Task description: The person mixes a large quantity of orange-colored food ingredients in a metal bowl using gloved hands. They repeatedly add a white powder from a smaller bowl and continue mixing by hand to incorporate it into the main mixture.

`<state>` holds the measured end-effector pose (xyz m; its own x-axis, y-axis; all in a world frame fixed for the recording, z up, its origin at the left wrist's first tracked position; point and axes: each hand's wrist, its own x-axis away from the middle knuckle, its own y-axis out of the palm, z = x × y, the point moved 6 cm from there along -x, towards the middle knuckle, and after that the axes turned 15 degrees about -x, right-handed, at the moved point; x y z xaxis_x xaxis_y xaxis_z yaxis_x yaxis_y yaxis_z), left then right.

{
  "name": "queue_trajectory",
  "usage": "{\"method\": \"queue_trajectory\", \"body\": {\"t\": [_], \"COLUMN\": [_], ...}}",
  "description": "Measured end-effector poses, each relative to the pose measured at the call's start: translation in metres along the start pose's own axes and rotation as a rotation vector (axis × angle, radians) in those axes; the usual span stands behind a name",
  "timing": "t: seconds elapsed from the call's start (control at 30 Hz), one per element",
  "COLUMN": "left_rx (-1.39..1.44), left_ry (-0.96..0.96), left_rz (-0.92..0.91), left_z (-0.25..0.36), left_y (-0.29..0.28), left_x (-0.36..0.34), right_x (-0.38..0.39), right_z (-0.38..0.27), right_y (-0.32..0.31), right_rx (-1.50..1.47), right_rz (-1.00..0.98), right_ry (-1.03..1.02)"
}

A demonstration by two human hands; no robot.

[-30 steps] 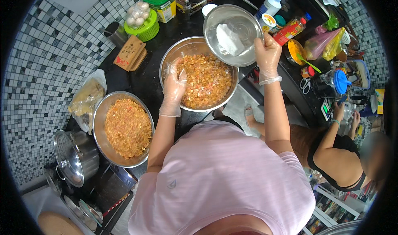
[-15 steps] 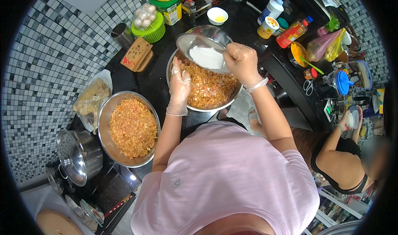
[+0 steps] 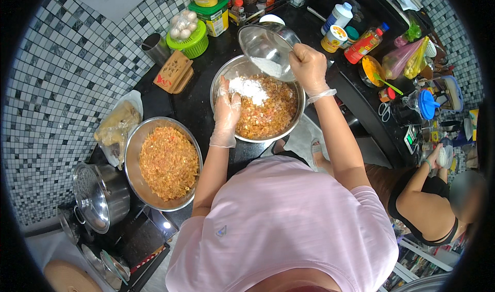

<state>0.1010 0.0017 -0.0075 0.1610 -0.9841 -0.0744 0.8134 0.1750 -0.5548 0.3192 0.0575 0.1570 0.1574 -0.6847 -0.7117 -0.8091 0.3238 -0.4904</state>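
Note:
My gloved right hand (image 3: 308, 71) grips the rim of a metal bowl (image 3: 263, 42), tilted above a larger metal mixing bowl (image 3: 216, 93). Some white powder (image 3: 267, 66) is still inside the tilted bowl. A white heap of powder (image 3: 248, 88) lies on the orange-brown chopped mixture (image 3: 265, 118) below. At the left side of the mixing bowl is my gloved left hand (image 3: 227, 109), fingers stretched out and thumb apart, holding nothing. To the left stands a second metal bowl (image 3: 133, 181), full of similar orange mixture (image 3: 169, 163).
A lidded steel pot (image 3: 103, 196) and a wrapped package on a tray (image 3: 117, 127) stand at the left. Behind are a wooden block (image 3: 174, 73) and a green basket (image 3: 191, 42). Bottles (image 3: 363, 44) line the right counter. Another person (image 3: 423, 199) stands at the right.
The tilted bowl has moved slightly right and tipped further. White powder has fallen from it onto the mixture. My left hand has stayed almost in place.

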Motion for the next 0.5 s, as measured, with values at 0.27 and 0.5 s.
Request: {"method": "queue_trajectory", "body": {"t": [0.27, 0.5], "left_rx": [0.0, 0.174], "left_ry": [0.027, 0.008], "left_rz": [0.022, 0.073], "left_z": [0.001, 0.008], "left_y": [0.001, -0.006], "left_x": [0.0, 0.002], "right_x": [0.003, 0.024], "right_z": [-0.001, -0.008], "right_y": [-0.016, -0.034], "right_rx": [0.073, 0.078], "right_rz": [-0.005, -0.049], "right_ry": [-0.078, 0.0]}}
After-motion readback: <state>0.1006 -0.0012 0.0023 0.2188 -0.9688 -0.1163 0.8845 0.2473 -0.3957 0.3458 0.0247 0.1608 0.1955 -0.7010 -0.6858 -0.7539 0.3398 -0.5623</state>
